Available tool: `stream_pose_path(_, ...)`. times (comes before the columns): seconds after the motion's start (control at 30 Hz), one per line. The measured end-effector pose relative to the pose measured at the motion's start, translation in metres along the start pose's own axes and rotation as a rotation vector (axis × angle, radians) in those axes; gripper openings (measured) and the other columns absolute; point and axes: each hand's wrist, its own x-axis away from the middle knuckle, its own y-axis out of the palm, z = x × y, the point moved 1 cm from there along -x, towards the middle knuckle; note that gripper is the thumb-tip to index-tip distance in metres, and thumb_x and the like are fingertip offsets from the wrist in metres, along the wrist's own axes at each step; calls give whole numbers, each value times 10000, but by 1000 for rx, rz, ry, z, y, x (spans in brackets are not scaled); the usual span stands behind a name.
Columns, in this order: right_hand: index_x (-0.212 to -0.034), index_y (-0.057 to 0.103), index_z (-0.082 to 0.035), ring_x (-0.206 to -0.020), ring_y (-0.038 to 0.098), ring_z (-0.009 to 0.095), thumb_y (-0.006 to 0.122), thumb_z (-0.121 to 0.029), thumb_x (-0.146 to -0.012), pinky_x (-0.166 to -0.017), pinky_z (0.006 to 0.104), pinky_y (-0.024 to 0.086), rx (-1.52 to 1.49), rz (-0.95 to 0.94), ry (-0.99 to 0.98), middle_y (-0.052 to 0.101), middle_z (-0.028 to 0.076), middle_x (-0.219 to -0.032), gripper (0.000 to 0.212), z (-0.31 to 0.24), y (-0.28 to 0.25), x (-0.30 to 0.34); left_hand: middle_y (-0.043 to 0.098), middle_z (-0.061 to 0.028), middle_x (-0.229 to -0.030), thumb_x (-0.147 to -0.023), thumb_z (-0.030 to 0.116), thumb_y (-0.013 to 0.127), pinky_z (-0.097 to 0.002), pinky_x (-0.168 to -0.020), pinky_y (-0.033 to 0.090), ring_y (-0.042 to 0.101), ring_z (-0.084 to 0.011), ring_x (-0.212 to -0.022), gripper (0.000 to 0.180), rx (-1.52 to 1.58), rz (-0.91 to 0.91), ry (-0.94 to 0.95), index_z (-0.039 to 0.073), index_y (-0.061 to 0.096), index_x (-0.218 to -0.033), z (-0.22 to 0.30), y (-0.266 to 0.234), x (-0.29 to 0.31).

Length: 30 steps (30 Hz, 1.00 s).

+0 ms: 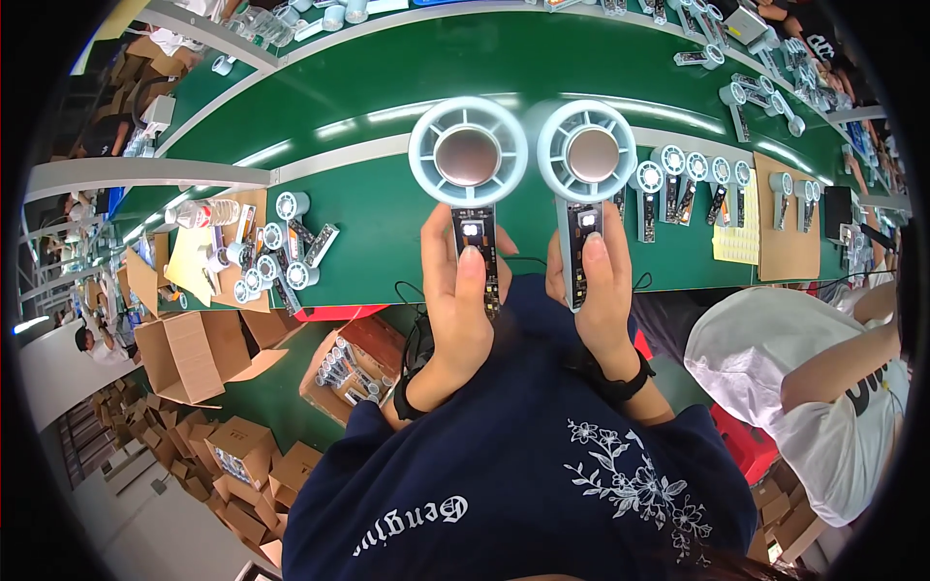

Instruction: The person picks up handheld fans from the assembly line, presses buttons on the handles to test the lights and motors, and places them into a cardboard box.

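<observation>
Upright in my left hand (459,315) is a handheld fan (468,155) with a pale blue round head and a brownish disc at its centre. My right hand (604,300) grips a second fan (593,155) of the same kind, side by side with the first and apart from it. Both handles bare a dark circuit board, and a small white display glows on each. My thumbs press on the boards below the displays. Both fans are held up over the near part of the green table (368,232). I cannot make out the blades in either head.
Several fans (697,169) stand in a row at right, beside a yellow sheet (738,237) and cardboard (790,252). More fans (273,257) cluster at left near a plastic bottle (205,213). A box of parts (320,392) is below. A white-shirted co-worker (765,339) sits at right.
</observation>
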Motion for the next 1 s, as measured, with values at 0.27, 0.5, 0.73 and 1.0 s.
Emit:
stream_pose_path(0.27,-1188,419,-5,-591,394,30,473,-134,-921,-517,181,330,78,126,-59,514,10,-773,302,4,-8,-4,535,-101,-883,-924,414,405,-198,-405,282,407,-80,-487,468,-42,65,25,3,413,-1147,-8,2,-6)
stream_pose_path(0.5,-1159,443,7,-685,450,40,523,-99,-871,-595,186,373,147,114,-114,567,25,-854,317,0,-15,-5,567,-98,-869,-947,332,407,-189,-402,300,432,-69,-489,436,-8,84,0,-15,397,-1211,-12,-3,-9)
stream_pose_path(0.73,-1153,445,11,-711,465,45,534,-99,-849,-606,186,380,171,62,-135,573,29,-881,335,1,-30,-5,570,-100,-887,-951,266,424,-188,-432,322,438,-66,-515,406,6,50,21,-17,383,-1238,-16,-1,-8)
stream_pose_path(1.0,-1146,433,10,-638,429,38,500,-111,-874,-544,188,354,145,95,-179,528,15,-839,306,6,-43,-11,559,-95,-901,-943,240,436,-188,-440,325,430,-61,-528,394,0,32,11,-6,371,-1244,-21,2,-8)
